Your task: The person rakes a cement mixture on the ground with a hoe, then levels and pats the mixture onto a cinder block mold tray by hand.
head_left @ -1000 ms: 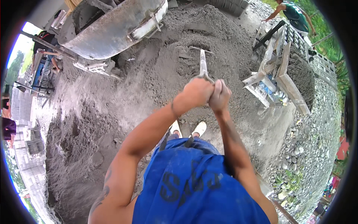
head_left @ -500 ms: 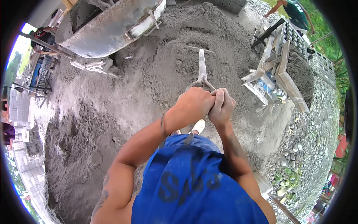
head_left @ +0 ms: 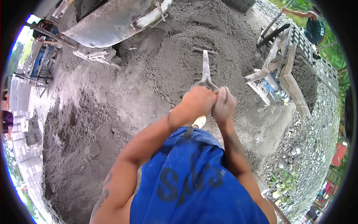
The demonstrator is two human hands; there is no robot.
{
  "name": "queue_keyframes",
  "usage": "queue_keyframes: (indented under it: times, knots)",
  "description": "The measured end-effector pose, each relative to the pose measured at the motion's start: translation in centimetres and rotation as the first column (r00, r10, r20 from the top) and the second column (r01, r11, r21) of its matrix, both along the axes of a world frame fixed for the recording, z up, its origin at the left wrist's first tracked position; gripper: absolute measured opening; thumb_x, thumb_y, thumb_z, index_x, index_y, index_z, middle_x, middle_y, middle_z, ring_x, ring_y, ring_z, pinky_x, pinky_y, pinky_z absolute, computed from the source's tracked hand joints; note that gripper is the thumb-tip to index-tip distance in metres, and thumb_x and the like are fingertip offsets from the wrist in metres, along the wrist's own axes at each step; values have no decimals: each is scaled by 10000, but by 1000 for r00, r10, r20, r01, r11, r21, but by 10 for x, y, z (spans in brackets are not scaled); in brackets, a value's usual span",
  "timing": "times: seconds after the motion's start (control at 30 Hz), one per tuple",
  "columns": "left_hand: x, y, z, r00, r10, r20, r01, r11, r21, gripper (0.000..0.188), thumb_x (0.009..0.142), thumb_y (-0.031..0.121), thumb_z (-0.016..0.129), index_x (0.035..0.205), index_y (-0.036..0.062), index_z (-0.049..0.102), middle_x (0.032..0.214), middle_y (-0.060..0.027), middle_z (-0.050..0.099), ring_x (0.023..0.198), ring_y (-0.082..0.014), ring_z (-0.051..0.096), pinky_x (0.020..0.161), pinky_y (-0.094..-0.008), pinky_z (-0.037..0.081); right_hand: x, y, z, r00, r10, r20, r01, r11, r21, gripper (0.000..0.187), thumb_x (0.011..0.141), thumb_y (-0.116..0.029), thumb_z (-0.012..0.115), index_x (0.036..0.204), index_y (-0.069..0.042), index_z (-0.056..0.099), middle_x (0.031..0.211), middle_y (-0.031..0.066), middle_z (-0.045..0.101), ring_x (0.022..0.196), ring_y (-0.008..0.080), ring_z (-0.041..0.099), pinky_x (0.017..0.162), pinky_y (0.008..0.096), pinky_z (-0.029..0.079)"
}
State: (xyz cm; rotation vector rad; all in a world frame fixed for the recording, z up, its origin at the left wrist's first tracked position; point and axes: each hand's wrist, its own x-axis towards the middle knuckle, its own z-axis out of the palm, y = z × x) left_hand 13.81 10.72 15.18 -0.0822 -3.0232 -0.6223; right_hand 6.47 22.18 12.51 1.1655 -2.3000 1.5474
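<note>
Both my hands are closed together on the handle of a grey, dust-coated shovel (head_left: 206,67). My left hand (head_left: 199,100) wraps the grip from the left side. Pressed right beside it, my right hand (head_left: 224,104) grips the same handle from the right; both are a little blurred. Beyond my knuckles the handle forks and runs into a pale shaft pointing away from me. At the far end the blade's top edge lies crosswise against a heap of grey sand-like mix (head_left: 194,33); the rest of the blade is hidden in it.
A large metal mixer or trough (head_left: 115,22) stands at the far left. On the right is a rough wooden stand (head_left: 272,71) beside grey blocks, with another person (head_left: 315,28) behind it. Gravel (head_left: 298,153) covers the right side; stacked blocks (head_left: 26,160) line the left.
The view has shifted slightly. My hands remain on the shovel handle, and the blade stays at the heap. The person at the far right has raised an arm along a pole.
</note>
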Motion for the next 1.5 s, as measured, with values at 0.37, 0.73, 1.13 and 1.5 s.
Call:
queue_keyframes:
  times: [0.37,0.73,1.13,1.5]
  knots:
    - [13,1,2,1000,16,23,-16,1000,-4,135,724,154,642,669,34,665,685,-163,674,621,-337,671,589,-441,540,16,5,13,980,43,192,-40,999,-21,326,995,-190,445,748,-4,549,640,205,557,560,381,568,530,443,434]
    - [34,22,48,998,-35,54,35,999,18,136,725,158,648,694,26,656,701,-171,671,625,-352,663,598,-444,537,31,22,35,976,40,213,-42,999,5,309,992,-170,441,756,1,543,652,187,553,584,378,565,542,442,428]
    - [43,30,15,993,13,118,-24,996,85,143,746,148,627,678,28,663,703,-176,666,630,-350,664,576,-451,532,43,33,21,962,70,264,-82,996,32,326,996,-158,434,723,-1,520,637,192,539,567,388,545,529,451,414]
    - [63,32,8,987,54,150,-75,987,144,132,712,138,633,655,20,645,686,-191,659,605,-369,646,564,-457,518,53,36,13,953,156,258,-192,974,120,261,981,-129,443,789,3,562,690,183,565,601,376,580,527,446,437]
